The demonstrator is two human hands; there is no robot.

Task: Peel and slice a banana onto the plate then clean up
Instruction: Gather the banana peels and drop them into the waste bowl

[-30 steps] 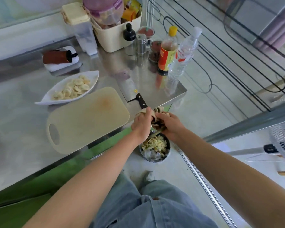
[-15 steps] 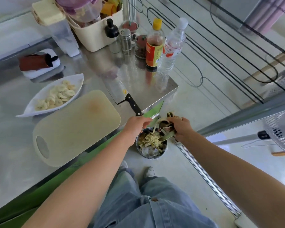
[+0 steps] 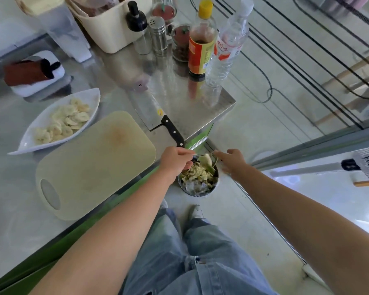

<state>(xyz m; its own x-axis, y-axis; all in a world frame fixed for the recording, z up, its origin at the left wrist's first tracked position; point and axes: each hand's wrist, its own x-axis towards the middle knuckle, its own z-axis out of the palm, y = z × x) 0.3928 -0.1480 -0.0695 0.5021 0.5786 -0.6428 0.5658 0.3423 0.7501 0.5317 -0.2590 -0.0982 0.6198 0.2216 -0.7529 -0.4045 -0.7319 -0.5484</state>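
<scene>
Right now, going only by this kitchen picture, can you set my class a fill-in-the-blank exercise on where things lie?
1. The banana slices lie on the white ____.
2. The cleaver, with its ____ handle, lies on the steel table beside the cutting board.
3. The banana peel is at the rim of the waste ____ on the floor.
Missing words: plate; black; bin.
</scene>
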